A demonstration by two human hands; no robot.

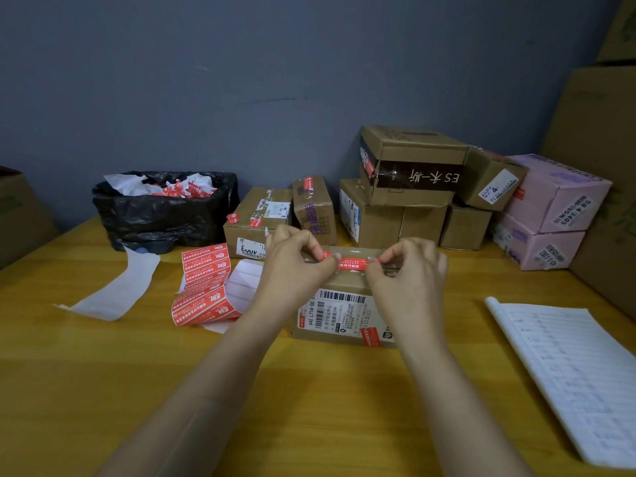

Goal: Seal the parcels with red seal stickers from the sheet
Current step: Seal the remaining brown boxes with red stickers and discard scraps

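Fingertips of left hand [296, 259] and right hand [409, 273] pinch opposite ends of narrow red seal sticker [351, 262]. Strip held taut at top of brown cardboard parcel with white shipping label [337, 315]. Looks not yet pressed down. One red seal already on its front edge. Stacked cardboard parcels behind [256, 218] mostly show red seals; some faces hidden. Folded red sticker sheet [206, 280] just left of parcel, stickers remaining.

Sticker sheet [206, 284] lies left of parcel [344, 315], bin [161, 215] behind.
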